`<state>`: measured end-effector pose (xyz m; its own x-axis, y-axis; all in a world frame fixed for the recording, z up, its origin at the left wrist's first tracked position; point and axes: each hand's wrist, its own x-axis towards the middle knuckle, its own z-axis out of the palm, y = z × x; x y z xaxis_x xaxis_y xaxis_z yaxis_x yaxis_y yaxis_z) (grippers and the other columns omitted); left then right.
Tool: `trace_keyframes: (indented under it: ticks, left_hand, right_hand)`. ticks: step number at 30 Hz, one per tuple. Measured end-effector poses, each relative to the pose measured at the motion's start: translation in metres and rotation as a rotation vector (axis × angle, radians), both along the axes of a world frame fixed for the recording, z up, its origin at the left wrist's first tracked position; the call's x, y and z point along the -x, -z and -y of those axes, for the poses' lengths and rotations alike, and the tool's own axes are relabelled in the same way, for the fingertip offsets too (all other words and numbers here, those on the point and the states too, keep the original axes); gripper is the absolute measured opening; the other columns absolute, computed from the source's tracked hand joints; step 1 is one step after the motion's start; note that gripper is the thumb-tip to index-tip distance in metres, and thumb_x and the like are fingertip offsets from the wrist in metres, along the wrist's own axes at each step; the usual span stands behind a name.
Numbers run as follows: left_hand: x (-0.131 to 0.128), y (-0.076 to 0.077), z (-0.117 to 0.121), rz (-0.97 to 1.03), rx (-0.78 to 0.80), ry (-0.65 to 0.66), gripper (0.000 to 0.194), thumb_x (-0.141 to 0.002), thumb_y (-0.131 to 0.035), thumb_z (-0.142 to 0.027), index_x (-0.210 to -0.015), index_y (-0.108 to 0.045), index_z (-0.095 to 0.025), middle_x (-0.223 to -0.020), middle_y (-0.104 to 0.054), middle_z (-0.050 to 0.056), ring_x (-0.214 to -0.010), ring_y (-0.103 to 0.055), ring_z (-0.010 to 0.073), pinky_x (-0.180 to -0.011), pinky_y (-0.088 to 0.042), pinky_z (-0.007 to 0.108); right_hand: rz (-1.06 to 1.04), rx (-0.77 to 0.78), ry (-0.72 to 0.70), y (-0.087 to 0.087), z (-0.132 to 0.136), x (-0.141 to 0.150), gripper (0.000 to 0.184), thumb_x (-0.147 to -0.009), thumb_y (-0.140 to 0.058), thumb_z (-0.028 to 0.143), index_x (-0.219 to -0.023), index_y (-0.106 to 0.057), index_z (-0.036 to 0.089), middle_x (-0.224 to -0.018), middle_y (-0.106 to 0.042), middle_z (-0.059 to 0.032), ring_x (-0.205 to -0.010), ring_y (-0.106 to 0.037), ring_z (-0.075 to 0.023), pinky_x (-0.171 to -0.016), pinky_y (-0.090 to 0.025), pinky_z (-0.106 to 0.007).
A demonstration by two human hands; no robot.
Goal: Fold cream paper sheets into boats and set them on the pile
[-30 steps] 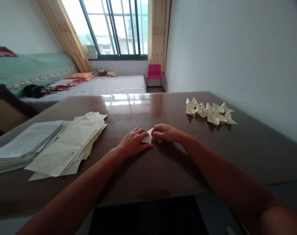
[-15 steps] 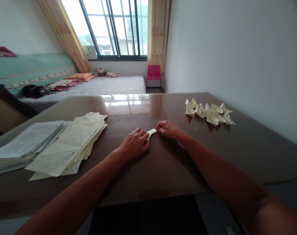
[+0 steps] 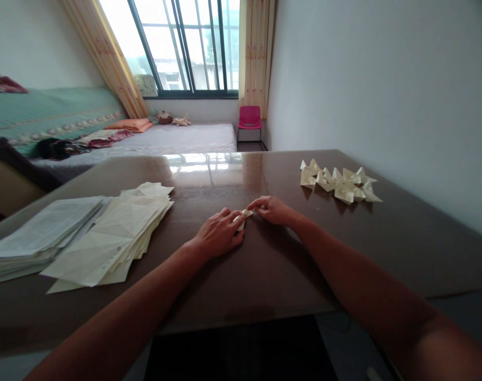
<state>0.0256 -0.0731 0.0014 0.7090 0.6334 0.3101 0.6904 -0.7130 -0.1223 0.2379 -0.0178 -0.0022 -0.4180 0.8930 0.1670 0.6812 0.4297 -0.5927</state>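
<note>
Head view, clock directions taken from the folded paper (image 3: 249, 213), with twelve o'clock straight ahead. Left hand (image 3: 221, 233), at eight o'clock: the fingers lie over the paper and the grip is closed upon it, pressing it to the desk (image 3: 244, 280). The paper sits near the middle of the desk; its visible part runs from eight toward two o'clock, but covering fingers leave its full long axis uncertain. Right hand (image 3: 270, 210), at three o'clock: the index finger meets the paper; whether this grip pinches it cannot be told. Creased sheets (image 3: 117, 227) lie stacked at nine o'clock, printed sheets (image 3: 42, 225) just beyond them. Folded paper pieces (image 3: 340, 185), with raised points, cluster at two o'clock, well apart. Farther off: bed (image 3: 197, 137), eleven o'clock; pink chair (image 3: 249, 117), twelve; window (image 3: 189, 47), eleven.
</note>
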Motion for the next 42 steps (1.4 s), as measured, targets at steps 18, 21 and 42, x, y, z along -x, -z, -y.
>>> trace_keyframes:
  ticks: [18,21,42]
  left_hand:
    - [0.002,-0.002,0.0,0.026,0.058,-0.064,0.047,-0.087,-0.046,-0.035,-0.13,-0.049,-0.016,-0.127,-0.057,0.008,-0.107,-0.053,0.0242,-0.091,-0.049,0.036]
    - [0.001,-0.004,0.002,0.015,0.062,-0.069,0.048,-0.088,-0.045,-0.037,-0.13,-0.049,-0.015,-0.126,-0.058,0.008,-0.107,-0.053,0.0246,-0.089,-0.049,0.036]
    - [0.003,0.017,-0.025,0.187,0.149,-0.202,0.04,-0.088,-0.045,-0.03,-0.127,-0.054,-0.026,-0.118,-0.065,0.001,-0.107,-0.057,0.0217,-0.093,-0.047,0.034]
  right_hand:
    - [0.033,0.001,0.01,-0.002,0.003,0.003,0.029,-0.079,-0.052,0.014,-0.097,-0.075,0.017,-0.087,-0.075,-0.0028,-0.073,-0.065,-0.0137,-0.072,-0.048,-0.022]
    - [0.044,-0.037,-0.008,-0.002,0.003,0.002,0.029,-0.079,-0.053,0.016,-0.098,-0.075,0.018,-0.089,-0.075,-0.0033,-0.074,-0.066,-0.0147,-0.072,-0.048,-0.022]
    - [0.041,-0.264,-0.26,0.011,-0.01,-0.016,0.033,-0.084,-0.05,0.014,-0.108,-0.071,0.023,-0.104,-0.072,-0.003,-0.093,-0.066,-0.0153,-0.086,-0.047,-0.025]
